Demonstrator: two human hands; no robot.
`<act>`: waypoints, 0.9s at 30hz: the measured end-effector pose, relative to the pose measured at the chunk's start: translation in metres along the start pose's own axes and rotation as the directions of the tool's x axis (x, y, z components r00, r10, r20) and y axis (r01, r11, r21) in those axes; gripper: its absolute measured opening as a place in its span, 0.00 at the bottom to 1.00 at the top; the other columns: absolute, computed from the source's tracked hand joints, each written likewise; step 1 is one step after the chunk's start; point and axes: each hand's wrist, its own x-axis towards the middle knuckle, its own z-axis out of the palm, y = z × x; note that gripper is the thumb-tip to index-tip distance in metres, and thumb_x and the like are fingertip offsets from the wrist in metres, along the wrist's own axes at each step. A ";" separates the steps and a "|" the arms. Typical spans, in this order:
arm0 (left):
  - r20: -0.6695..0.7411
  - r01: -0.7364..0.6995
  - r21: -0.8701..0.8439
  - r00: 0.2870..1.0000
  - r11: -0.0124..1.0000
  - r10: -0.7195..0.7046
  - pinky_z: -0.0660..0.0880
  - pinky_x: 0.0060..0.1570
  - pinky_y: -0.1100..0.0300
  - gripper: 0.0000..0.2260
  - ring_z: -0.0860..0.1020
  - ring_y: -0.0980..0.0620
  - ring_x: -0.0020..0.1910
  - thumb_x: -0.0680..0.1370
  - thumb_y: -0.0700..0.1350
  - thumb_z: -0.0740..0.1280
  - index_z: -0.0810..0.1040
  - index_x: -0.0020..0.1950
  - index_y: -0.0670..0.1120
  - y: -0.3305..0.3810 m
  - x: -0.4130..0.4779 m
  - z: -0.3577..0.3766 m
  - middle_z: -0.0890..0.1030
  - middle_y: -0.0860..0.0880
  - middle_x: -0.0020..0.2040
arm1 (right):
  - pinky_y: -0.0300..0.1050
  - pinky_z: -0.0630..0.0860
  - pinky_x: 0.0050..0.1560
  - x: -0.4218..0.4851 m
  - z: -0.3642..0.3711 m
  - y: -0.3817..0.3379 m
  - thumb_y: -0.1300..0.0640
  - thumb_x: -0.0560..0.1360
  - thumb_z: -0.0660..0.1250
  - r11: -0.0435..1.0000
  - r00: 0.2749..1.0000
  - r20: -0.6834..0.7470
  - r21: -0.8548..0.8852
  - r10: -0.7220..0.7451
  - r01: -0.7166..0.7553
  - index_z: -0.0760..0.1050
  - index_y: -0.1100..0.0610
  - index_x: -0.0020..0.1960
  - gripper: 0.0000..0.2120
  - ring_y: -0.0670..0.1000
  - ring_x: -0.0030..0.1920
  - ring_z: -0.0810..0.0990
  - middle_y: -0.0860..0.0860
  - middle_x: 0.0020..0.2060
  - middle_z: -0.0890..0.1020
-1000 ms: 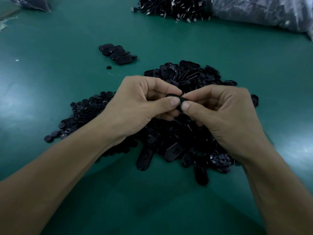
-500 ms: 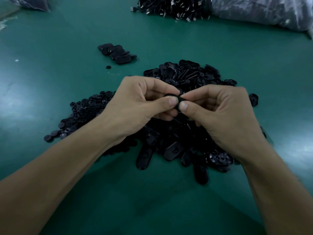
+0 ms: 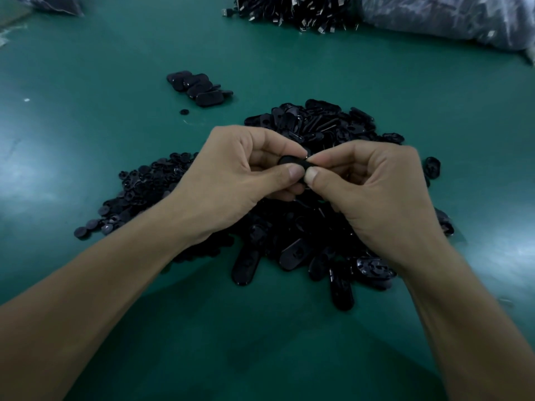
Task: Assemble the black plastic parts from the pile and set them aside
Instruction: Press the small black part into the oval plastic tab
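Black part (image 3: 291,162), perhaps 2, between hands (image 3: 228,175) (image 3: 376,192)

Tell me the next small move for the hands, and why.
Probably squeeze the part firmly to seat it. The left hand and right hand both pinch it above the pile, thumbs side by side, and it has not yet joined the small group.

Left hand (image 3: 228,180) and right hand (image 3: 376,195) thumb to thumb, fingers curled.

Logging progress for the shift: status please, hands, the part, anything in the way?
Left hand and right hand both pinch one black part above the pile. Set-aside group sits beyond, to the left. Way to it looks clear.
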 end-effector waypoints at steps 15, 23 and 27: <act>-0.010 -0.051 0.200 0.998 0.978 0.054 0.82 0.39 0.61 0.04 0.85 0.52 0.36 0.76 0.37 0.73 0.82 0.47 0.45 -0.004 0.003 -0.003 0.86 0.47 0.37 | 0.32 0.77 0.38 -0.001 -0.002 0.001 0.59 0.74 0.75 0.997 1.000 0.002 -0.083 0.001 -0.001 0.85 0.49 0.47 0.06 0.41 0.37 0.84 0.41 0.35 0.86; -0.035 -0.093 0.352 0.993 0.931 0.113 0.81 0.38 0.62 0.03 0.85 0.56 0.35 0.76 0.45 0.74 0.81 0.47 0.52 -0.010 0.005 -0.005 0.86 0.53 0.37 | 0.32 0.78 0.42 0.000 -0.001 0.003 0.58 0.74 0.76 0.996 0.999 -0.043 -0.087 -0.013 0.010 0.85 0.50 0.51 0.07 0.39 0.41 0.85 0.40 0.39 0.86; -0.021 -0.107 0.431 0.992 0.896 0.128 0.82 0.37 0.54 0.06 0.82 0.56 0.32 0.73 0.54 0.74 0.81 0.45 0.54 -0.008 0.008 -0.011 0.85 0.54 0.35 | 0.32 0.80 0.46 0.000 0.000 0.003 0.57 0.75 0.75 0.993 0.998 -0.045 -0.111 -0.034 0.029 0.84 0.49 0.52 0.07 0.38 0.44 0.85 0.40 0.41 0.86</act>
